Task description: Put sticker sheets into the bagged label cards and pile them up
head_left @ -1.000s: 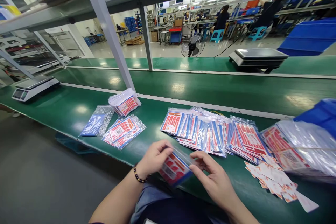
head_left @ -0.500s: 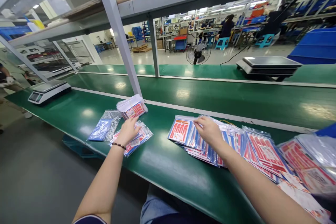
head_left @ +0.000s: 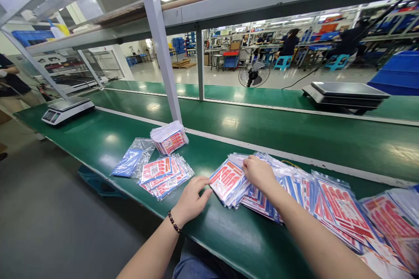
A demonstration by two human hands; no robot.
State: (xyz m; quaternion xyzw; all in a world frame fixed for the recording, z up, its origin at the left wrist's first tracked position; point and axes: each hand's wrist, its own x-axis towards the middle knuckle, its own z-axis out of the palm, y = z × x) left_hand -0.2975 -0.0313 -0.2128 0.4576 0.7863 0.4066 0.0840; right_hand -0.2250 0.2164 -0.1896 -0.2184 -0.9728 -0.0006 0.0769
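Note:
My right hand [head_left: 259, 173] pinches the upper right edge of a clear plastic packet [head_left: 226, 179], which holds a red, white and blue printed card and tops a fanned stack. My left hand [head_left: 194, 198] is open, its fingertips at the near left corner of that packet; whether they press on it I cannot tell. More such packets [head_left: 262, 209] lie overlapped under and beyond my right hand and forearm. To the left is a small loose pile of card packets [head_left: 165, 176]. Behind it stands a thicker bundle of packets [head_left: 170, 137], next to a clear bag with a blue insert [head_left: 129, 161].
The green work surface [head_left: 114, 133] carries a scale [head_left: 67, 109] at the far left. Another scale [head_left: 345, 93] stands across the belt at the right. A white upright post [head_left: 160, 48] rises behind the bundle. A fan [head_left: 253, 74] and seated people are farther back.
My left hand has left the small left pile and moved right to the stack's corner. The packets under my right hand have shifted and now lie at a tilt. The camera view has shifted slightly.

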